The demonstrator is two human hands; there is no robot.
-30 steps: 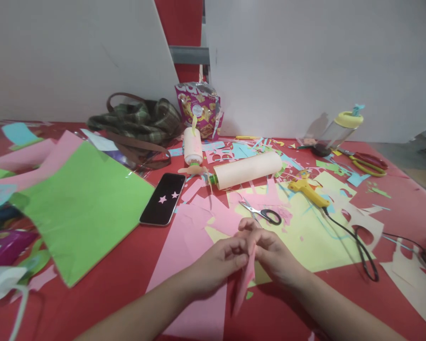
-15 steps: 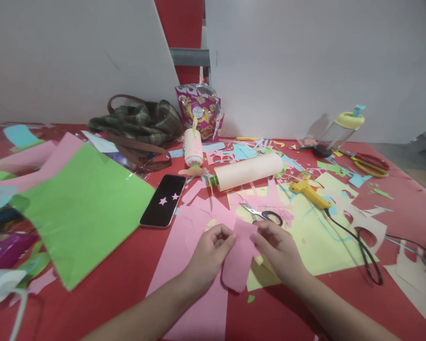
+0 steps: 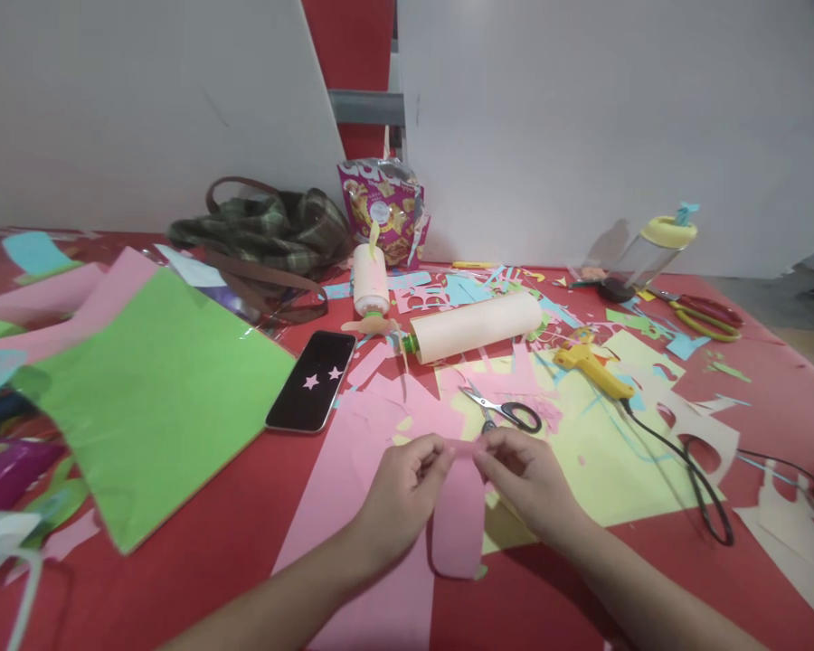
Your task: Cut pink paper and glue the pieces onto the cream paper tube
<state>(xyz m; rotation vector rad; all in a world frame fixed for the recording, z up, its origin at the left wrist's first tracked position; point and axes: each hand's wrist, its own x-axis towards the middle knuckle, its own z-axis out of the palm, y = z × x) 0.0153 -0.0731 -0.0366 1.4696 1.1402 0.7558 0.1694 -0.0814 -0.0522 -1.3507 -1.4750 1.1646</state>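
Observation:
Both of my hands pinch the top edge of a small pink paper piece [image 3: 459, 520] with a rounded lower end, which hangs flat just above the red table [image 3: 231, 542]. My left hand [image 3: 403, 493] grips its upper left corner with fingers curled. Its upper right corner sits between the fingers of my right hand [image 3: 525, 479]. A large pink sheet [image 3: 366, 470] lies under the hands. Small black-handled scissors [image 3: 506, 411] lie just beyond my right hand.
A black phone [image 3: 312, 380] with star stickers, a cream paper roll [image 3: 475, 327] and a yellow glue gun [image 3: 590, 366] with its black cord lie ahead. A green sheet [image 3: 149, 398] covers the left. A plaid bag [image 3: 264, 237], snack packet [image 3: 383, 208], bottle [image 3: 641, 258] and red scissors [image 3: 705, 315] stand farther back.
The pink piece was folded narrow between my hands; it has been opened flat and now hangs from its top edge, held at both corners.

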